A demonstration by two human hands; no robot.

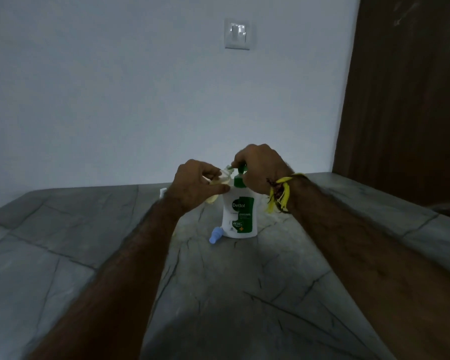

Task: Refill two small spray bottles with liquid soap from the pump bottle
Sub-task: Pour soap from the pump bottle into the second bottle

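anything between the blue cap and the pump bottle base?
Head view: nothing. The blue cap lies on the stone counter right beside the pump bottle, about touching.
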